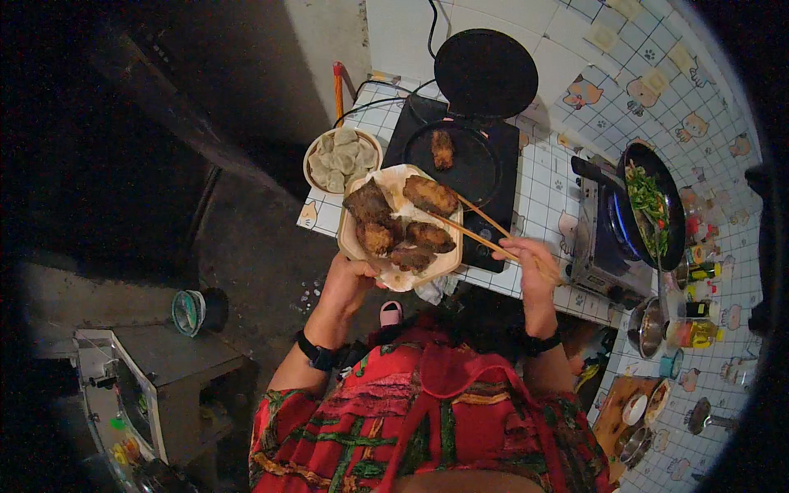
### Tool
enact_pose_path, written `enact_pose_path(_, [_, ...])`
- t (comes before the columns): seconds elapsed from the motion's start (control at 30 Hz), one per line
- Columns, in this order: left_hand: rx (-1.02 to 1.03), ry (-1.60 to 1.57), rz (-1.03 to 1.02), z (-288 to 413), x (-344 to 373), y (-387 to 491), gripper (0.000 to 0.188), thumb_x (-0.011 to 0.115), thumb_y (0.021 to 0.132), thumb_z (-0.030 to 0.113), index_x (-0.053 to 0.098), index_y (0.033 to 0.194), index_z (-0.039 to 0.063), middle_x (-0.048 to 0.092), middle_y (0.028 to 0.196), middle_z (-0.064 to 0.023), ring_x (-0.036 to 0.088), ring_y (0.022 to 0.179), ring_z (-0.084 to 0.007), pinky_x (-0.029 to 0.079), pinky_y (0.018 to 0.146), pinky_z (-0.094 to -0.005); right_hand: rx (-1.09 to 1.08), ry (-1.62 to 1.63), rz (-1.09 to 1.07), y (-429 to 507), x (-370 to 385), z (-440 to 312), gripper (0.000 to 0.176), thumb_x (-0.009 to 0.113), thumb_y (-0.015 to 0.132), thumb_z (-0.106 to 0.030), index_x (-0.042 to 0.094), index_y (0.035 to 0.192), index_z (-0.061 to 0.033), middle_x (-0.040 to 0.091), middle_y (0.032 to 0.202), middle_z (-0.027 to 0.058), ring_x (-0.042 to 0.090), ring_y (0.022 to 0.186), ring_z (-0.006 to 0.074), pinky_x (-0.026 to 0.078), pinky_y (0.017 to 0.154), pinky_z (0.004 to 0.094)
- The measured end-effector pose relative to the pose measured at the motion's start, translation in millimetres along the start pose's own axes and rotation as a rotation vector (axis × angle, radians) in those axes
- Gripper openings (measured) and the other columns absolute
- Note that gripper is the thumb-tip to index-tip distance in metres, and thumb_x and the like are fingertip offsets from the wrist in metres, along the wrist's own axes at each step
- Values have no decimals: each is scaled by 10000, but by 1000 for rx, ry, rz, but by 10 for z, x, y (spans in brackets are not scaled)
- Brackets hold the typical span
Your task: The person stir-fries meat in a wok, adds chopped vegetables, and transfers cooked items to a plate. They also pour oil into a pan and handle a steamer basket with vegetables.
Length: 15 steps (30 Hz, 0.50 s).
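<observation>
My left hand [352,278] grips the near left edge of a pale foam tray [452,264], lined with white paper and holding several browned, fried pieces of food. In my right hand [531,262] are wooden chopsticks [484,238], whose tips close on a fried piece [431,196] at the tray's upper right. Behind the tray, one more browned piece [442,150] lies in the round black pan of an electric griddle [487,179]. The griddle's round black lid [486,73] stands raised against the wall.
A bowl of dumplings [345,159] stands at the counter's left corner. On the right, a wok [673,203] of chopped greens with a metal spatula sits over a gas stove [588,246]. Bottles [703,333], metal bowls [647,326] and a wooden board [618,394] line the right side. Black cables run behind the griddle.
</observation>
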<state>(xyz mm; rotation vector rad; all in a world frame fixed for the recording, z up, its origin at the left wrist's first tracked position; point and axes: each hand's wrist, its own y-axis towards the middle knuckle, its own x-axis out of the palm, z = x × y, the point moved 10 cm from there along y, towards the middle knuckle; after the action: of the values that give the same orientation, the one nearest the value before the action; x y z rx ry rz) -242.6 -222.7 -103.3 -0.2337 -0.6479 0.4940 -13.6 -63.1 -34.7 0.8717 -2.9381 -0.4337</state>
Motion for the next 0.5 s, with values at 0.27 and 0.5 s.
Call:
enact_pose_path(0.27, [5, 39, 71, 15, -105, -31, 568, 517, 570, 12, 458, 1130, -67, 585, 974, -145, 594, 805, -277, 503, 686, -351, -24, 105, 193, 276, -75, 230, 178, 449, 910, -117, 526, 904, 44, 618, 937, 199, 642, 764, 279, 511, 755, 356])
enact_pose_path(0.5, [-6, -33, 55, -103, -238, -49, 606, 525, 568, -14, 429, 1164, -67, 558, 1047, -147, 567, 933, -275, 468, 810, -360, 87, 179, 170, 560, 100, 579, 235, 480, 907, -155, 521, 1026, 44, 610, 937, 168, 638, 759, 251, 511, 738, 335])
